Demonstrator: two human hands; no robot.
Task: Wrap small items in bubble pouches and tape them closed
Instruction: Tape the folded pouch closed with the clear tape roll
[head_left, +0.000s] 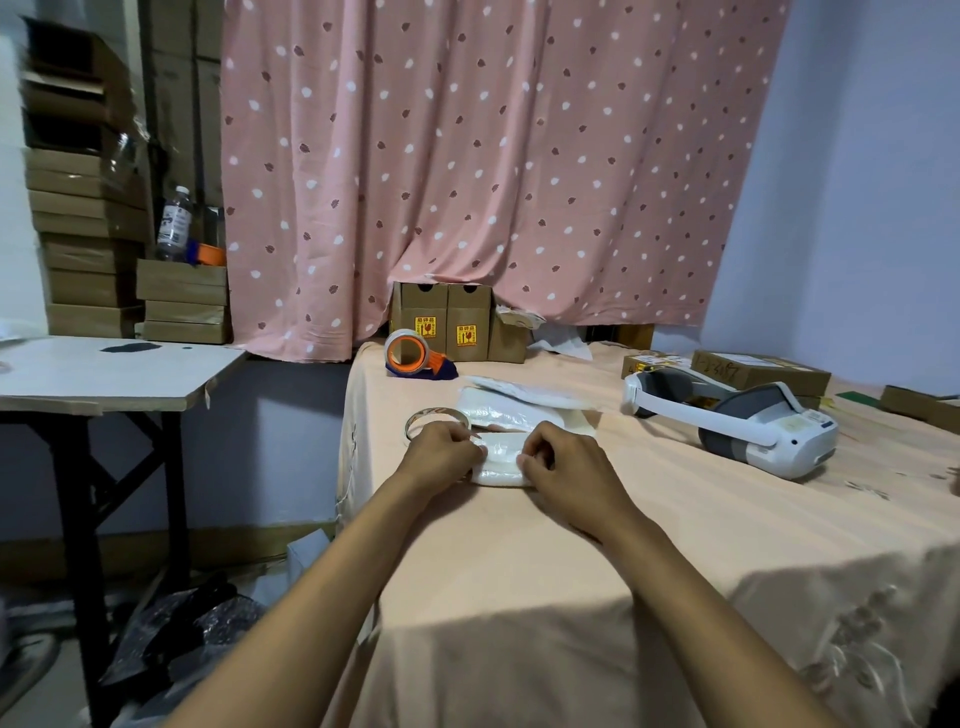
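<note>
Bubble pouch (501, 462) lay on the peach-covered table (571, 571), held between my hands. My left hand (441, 452) gripped its left end with curled fingers; my right hand (566, 467) pinched its right end. I judged that the fold should be kept flat and taut while tape from the clear tape roll (431, 418) beside my left hand was applied. Pouch contents were hidden. Brown cartons (441, 327) by the curtain stood closed, contents unseen.

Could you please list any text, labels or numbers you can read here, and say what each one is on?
Flat brown box: handwritten digits, perhaps "1-2-3087", not certain.
Yellow stickers on upright cartons: too small to read.
Bottle label: blurred.
</note>
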